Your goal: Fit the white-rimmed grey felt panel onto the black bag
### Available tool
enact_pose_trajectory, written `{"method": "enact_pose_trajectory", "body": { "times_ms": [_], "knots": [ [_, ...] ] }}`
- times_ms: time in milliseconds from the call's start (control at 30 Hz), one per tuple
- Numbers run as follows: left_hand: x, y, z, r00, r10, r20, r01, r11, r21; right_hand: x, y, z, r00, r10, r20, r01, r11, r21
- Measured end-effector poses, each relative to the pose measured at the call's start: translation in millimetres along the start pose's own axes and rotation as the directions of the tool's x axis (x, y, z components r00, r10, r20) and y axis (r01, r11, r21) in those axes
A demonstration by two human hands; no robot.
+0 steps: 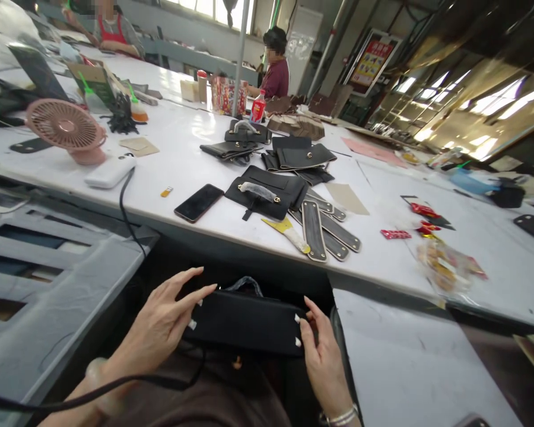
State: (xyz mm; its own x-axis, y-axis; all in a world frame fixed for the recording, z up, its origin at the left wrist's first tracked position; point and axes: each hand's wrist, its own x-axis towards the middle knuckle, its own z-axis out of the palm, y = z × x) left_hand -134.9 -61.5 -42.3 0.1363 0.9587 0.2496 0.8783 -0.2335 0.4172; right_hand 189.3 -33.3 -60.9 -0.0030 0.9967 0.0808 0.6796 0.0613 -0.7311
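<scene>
White worktop spans mid-frame; black bag sits below its near edge, lower centre of frame, long axis running left-right with a slight drop to the right, wrapped handle on the far side. Bag lies between the hands: left hand at its left end, index tip by the upper-left corner, right hand at its right end, neither clearly nearer. Fingers are partly spread on both, right thumb and index beside the end; can't tell if either actually grips.
</scene>
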Motion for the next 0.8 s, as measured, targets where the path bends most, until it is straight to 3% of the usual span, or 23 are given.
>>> {"method": "enact_pose_trajectory", "body": {
  "times_ms": [100, 200, 300, 400, 500, 567, 633, 667, 733, 800],
  "knots": [
    [4.3, 3.1, -7.3, 0.985, 0.157, 0.075, -0.163, 0.983, 0.089, -0.3, -8.6, -1.1, 0.961, -0.269, -0.061, 0.252, 0.945, -0.209],
    [8.2, 13.1, -14.6, 0.966, 0.220, 0.135, -0.239, 0.960, 0.143, -5.4, -24.1, 2.7, 0.896, -0.442, 0.025, 0.412, 0.812, -0.414],
    [9.6, 29.5, -16.3, 0.962, 0.233, 0.143, -0.254, 0.957, 0.143, -15.7, -42.6, 13.5, 0.835, -0.521, 0.176, 0.536, 0.698, -0.474],
    [7.5, 42.0, -9.4, 0.951, 0.240, 0.194, -0.254, 0.966, 0.052, -24.9, -56.6, 26.3, 0.822, -0.537, 0.190, 0.561, 0.704, -0.435],
    [4.7, 43.8, -0.7, 0.948, 0.205, 0.243, -0.204, 0.979, -0.026, -24.2, -61.1, 29.1, 0.839, -0.516, 0.172, 0.540, 0.754, -0.374],
    [3.8, 40.2, 2.5, 0.953, 0.178, 0.245, -0.169, 0.984, -0.058, -16.7, -56.5, 22.3, 0.846, -0.492, 0.204, 0.533, 0.789, -0.305],
    [3.3, 34.4, 3.6, 0.967, 0.148, 0.206, -0.127, 0.986, -0.109, -5.9, -44.4, 11.6, 0.883, -0.433, 0.178, 0.463, 0.864, -0.197],
    [2.9, 31.1, 3.7, 0.979, 0.112, 0.170, -0.087, 0.985, -0.147, -0.4, -36.1, 6.5, 0.924, -0.363, 0.117, 0.376, 0.919, -0.120],
    [1.6, 24.4, 4.1, 0.995, -0.021, 0.098, 0.046, 0.966, -0.253, 8.4, -18.8, 0.6, 0.994, -0.102, -0.042, 0.105, 0.991, 0.086],
    [-0.3, 19.1, 5.0, 0.980, -0.187, 0.073, 0.201, 0.898, -0.391, 12.3, -7.0, 3.0, 0.986, 0.120, -0.120, -0.082, 0.956, 0.281]
  ]
}}
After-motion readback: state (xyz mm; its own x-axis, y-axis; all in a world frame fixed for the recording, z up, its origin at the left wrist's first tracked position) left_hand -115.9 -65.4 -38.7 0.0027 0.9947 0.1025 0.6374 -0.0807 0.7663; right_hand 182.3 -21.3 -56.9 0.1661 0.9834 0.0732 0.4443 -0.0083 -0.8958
